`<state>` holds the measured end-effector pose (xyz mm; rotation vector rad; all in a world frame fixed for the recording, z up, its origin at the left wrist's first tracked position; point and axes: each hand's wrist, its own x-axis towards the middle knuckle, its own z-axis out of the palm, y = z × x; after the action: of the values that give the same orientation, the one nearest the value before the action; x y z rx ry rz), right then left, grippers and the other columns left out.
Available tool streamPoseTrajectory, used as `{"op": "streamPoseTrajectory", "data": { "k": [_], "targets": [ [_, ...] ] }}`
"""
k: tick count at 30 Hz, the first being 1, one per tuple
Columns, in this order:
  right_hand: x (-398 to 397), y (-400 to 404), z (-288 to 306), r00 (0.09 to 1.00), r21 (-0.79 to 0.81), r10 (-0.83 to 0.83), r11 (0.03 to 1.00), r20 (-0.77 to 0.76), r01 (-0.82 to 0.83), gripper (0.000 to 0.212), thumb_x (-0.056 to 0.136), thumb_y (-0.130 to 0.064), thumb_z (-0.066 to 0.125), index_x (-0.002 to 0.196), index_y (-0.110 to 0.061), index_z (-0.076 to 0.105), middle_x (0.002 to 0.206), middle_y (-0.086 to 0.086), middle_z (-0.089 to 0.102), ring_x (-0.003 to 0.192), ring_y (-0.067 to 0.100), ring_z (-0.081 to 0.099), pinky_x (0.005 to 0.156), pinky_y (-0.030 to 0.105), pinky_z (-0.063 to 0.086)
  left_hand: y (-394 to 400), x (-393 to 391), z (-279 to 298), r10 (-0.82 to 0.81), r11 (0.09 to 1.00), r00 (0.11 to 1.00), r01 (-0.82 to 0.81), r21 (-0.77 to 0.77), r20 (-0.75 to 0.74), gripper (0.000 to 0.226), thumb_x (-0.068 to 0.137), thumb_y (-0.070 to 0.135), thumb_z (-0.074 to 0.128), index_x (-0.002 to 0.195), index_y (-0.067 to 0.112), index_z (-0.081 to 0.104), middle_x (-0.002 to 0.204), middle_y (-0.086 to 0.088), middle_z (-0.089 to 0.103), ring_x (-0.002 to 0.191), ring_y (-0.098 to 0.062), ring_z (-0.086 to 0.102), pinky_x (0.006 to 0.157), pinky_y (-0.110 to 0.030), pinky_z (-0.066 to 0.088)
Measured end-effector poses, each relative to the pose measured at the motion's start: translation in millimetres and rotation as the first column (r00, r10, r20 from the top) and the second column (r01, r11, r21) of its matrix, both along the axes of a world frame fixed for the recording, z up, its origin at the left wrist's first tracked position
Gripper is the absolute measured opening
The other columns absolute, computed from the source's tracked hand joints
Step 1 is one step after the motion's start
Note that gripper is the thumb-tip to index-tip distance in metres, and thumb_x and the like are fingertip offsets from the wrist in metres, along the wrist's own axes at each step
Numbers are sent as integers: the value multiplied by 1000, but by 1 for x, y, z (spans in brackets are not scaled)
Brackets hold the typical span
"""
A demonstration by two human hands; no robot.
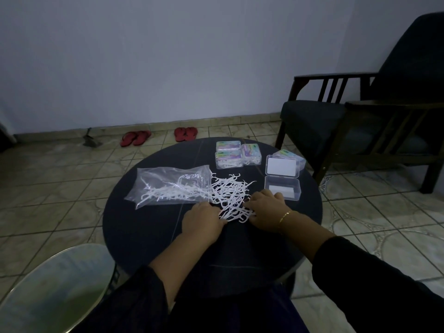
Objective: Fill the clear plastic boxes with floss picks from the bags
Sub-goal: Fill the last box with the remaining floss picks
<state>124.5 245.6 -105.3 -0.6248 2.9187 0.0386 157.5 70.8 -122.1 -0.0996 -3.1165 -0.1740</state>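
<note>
**Two hands gathering picks beside the open box**

We kept the table [149, 236] as our base, bag [168, 186] lying slack. Box [282, 187] sat open alongside for loading. Left hand [203, 223] and right hand [265, 210] curled around the picks [230, 193], bunching them.

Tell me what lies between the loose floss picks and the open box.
Nothing visible. The pile of floss picks lies just left of the open box, with only bare table between. The right hand rests at the box's near corner.
</note>
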Motion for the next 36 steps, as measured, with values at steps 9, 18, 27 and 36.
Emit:
{"op": "streamPoseTrajectory", "data": {
  "k": [9,18,27,36],
  "targets": [
    [3,3,0,995,-59,-24,998,-93,19,32,95,-38,47,123,-28,59,127,-1,51,124,20,34,99,40,28,-3,-10,-1,47,999,998,-47,-10,-33,21,91,31,57,101,22,72,102,2,67,90,-19,62,71,-30,44],
    [3,-2,-1,989,63,34,998,-146,-25,32,95,-33,45,121,-22,60,128,2,50,124,23,34,99,41,29,-5,-9,3,-67,987,993,52,-151,-93,18,89,28,59,95,18,73,98,0,64,96,-20,58,79,-31,45],
    [-1,8,12,997,95,-38,994,-71,44,32,96,-35,45,120,-22,61,129,3,49,125,24,35,99,42,31,-11,-8,14,-73,994,997,70,-85,-37,17,87,26,59,90,19,74,91,1,67,91,-19,60,73,-28,42],
    [-12,32,47,984,32,-161,986,-78,164,26,97,-35,45,116,-33,63,120,-3,59,119,20,45,98,41,30,-2,-20,38,-62,997,998,63,44,-13,17,91,32,57,92,27,73,97,5,71,87,-15,63,70,-26,44]
  ]
}}
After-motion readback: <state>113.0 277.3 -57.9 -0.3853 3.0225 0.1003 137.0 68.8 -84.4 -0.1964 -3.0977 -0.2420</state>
